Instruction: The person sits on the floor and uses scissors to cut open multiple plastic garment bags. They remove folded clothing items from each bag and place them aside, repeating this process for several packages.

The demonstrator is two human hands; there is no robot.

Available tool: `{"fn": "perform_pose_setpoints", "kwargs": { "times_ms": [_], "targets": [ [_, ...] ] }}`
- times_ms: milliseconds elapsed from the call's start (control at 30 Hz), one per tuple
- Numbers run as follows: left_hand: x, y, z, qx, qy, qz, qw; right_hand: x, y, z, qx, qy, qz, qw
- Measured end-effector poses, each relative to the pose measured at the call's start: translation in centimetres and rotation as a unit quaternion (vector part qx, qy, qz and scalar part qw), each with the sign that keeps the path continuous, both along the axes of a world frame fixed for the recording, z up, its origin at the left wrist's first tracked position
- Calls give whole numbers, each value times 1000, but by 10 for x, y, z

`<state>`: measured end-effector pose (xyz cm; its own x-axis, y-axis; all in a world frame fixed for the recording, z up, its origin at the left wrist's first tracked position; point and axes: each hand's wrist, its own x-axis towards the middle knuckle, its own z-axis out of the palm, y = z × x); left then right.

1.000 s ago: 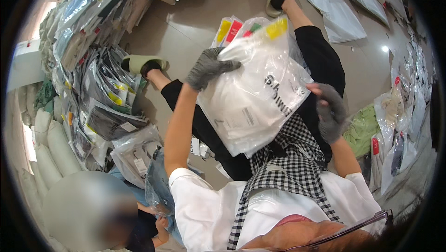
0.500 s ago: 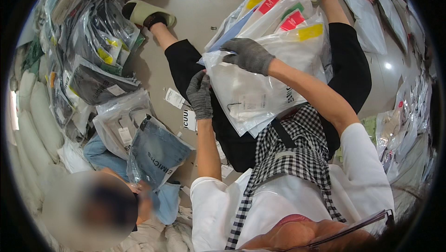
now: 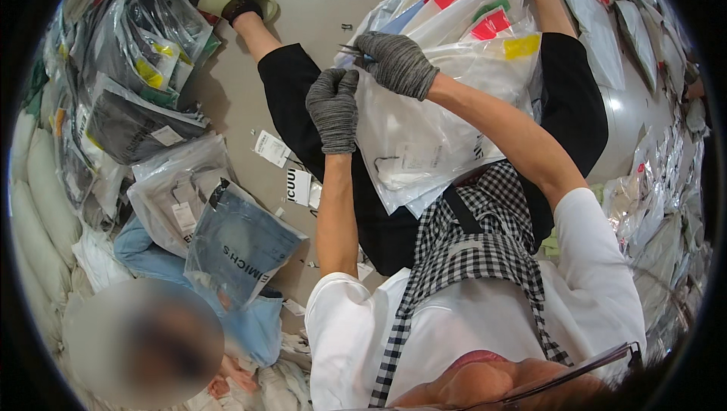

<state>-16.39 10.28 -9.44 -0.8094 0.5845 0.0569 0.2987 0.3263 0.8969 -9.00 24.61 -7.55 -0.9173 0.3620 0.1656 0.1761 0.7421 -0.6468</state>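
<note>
A stack of frosted plastic garment bags lies across my lap, with yellow and red stickers along the far edge. My right hand, in a grey knit glove, is closed over the bags' far left corner. Thin pointed metal tips and a bit of blue stick out of its fingers, like small snips. Just left of the bags, my left hand, also gloved in grey, is curled closed with its fingertips close to the snips. Whatever it pinches is hidden by the fingers.
Heaps of bagged garments rise at the left. A blue garment bag lies near a co-worker in blue jeans. White paper tags are scattered on the floor. More plastic packages line the right side.
My right hand has gone from lying on the bags to a closed grip with metal tips showing. My left hand has moved up and slightly right, close to it.
</note>
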Motion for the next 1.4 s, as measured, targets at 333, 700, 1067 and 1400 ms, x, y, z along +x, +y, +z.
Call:
{"fn": "perform_pose_setpoints", "kwargs": {
  "times_ms": [333, 700, 1067, 1400],
  "targets": [
    [9, 6, 20, 61, 31, 3, 998, 9, 56, 9, -80, 25, -58, 995],
    [6, 59, 38, -5, 67, -43, 997, 12, 45, 8, -232, 84, -127, 961],
    [8, 59, 34, -16, 98, -95, 990, 15, 53, -3, -286, 154, -185, 927],
    [70, -70, 25, -76, 101, -19, 992, 21, 64, -6, -131, 155, -205, 958]
  ]
}}
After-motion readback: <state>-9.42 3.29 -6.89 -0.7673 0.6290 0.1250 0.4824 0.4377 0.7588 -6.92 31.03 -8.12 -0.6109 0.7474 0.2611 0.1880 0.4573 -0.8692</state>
